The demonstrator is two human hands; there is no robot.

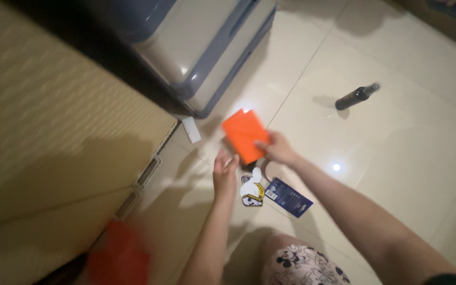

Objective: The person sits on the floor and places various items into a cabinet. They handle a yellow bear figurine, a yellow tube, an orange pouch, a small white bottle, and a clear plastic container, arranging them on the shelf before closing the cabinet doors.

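My right hand (279, 149) grips the lower edge of a flat orange card or packet (244, 134), held above the pale tiled floor. My left hand (224, 171) hovers just below and left of it, fingers apart, holding nothing. Under the hands on the floor lie a small white and yellow cartoon-shaped item (253, 191) and a dark blue rectangular tag (289, 197).
A dark bottle (357, 96) lies on the tiles at the upper right. Grey and white plastic drawers (207, 47) stand at the top. A woven mat-covered platform (54, 137) fills the left side. A small white block (191, 129) lies near it, and a blurred orange object (118, 257) sits at the lower left.
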